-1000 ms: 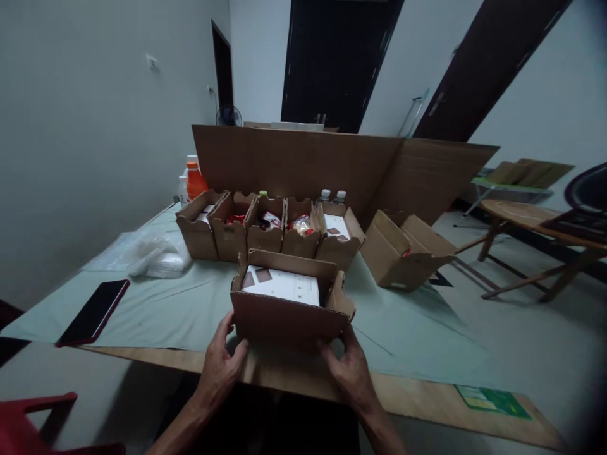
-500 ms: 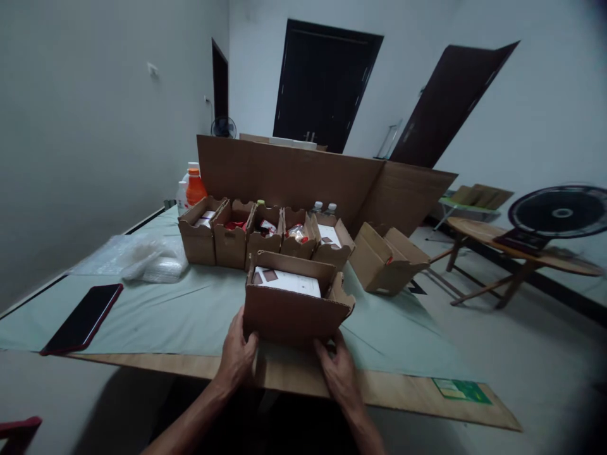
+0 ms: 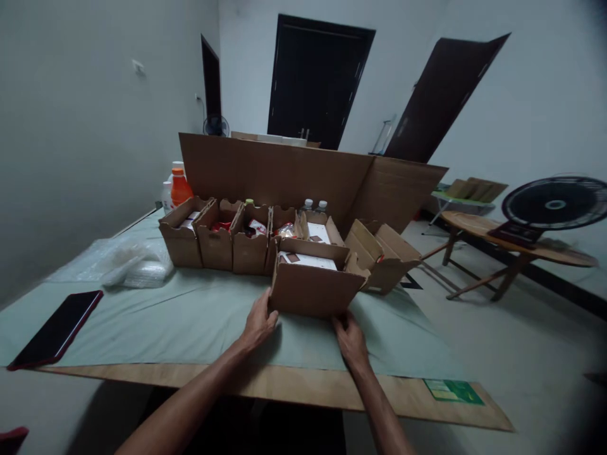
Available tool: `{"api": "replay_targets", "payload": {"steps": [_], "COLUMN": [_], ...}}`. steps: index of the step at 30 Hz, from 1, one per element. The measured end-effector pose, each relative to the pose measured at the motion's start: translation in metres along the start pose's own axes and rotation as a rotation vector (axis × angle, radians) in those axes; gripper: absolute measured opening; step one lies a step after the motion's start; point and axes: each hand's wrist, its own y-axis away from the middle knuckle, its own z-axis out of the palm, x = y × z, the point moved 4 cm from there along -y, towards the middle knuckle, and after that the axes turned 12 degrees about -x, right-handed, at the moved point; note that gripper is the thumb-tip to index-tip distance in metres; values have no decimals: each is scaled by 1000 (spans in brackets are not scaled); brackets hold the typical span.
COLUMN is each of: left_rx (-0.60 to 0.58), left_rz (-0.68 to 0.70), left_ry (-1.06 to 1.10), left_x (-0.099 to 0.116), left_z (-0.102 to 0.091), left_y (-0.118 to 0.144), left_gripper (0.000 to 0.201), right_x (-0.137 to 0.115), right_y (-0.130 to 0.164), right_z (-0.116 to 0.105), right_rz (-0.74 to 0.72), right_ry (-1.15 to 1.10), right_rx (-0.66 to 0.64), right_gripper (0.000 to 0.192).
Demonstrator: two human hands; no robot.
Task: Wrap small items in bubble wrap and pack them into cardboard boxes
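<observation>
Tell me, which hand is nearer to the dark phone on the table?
The left hand. It rests at the open cardboard box's near left corner, on the phone's side; the right hand is at the box's right corner, farther away.

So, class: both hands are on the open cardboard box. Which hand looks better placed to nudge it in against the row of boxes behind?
Probably the left hand: it sits at the open box's near-left corner, on the side where the row of boxes stands. The right hand is at the near-right bottom edge, and can steady.
</observation>
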Motion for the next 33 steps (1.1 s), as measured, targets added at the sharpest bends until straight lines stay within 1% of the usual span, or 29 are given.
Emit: {"api": "replay_targets", "payload": {"steps": [3,5,7,10,12,14,17,19,21,23,25,27,29,33], "left_rx": [-19,-47,-107,-204,-223,-219,-215,-211,-219,-247,-248,-180,-62,168], "left_rz": [-36,-37,-23,6,26,49,76,87,93,93,72,19,-60,-219], "left_ry": [-127,-197,-320,-582,-707,-779,-823,-806,-725,-580,-463,-422,-415,-375], "left_x": [-7,-3,6,22,30,36,40,41,42,40,34,23,9,-23], "left_z": [-13,-21,-23,-22,-21,-21,-20,-21,-24,-32,-48,-74,-109,-190], "left_y": [38,65,86,104,111,118,131,140,145,146,143,136,129,116], "left_gripper": [65,58,49,41,38,37,40,42,41,33,23,20,22,20], "right_x": [13,19,22,22,20,18,16,15,13,13,13,14,15,20], "right_y": [15,20,19,15,14,15,21,25,29,31,31,31,31,32], "right_z": [5,6,6,8,10,13,17,19,20,20,19,18,17,17], "right_rz": [-3,-10,-30,-67,-91,-116,-148,-166,-182,-194,-200,-209,-217,-212], "right_ry": [32,58,92,163,217,273,364,426,479,520,546,555,567,611], "right_rx": [21,27,19,3,-7,-20,-34,-36,-40,-43,-43,-47,-51,-71], "right_gripper": [57,55,47,40,39,40,44,48,52,54,56,56,56,62]}}
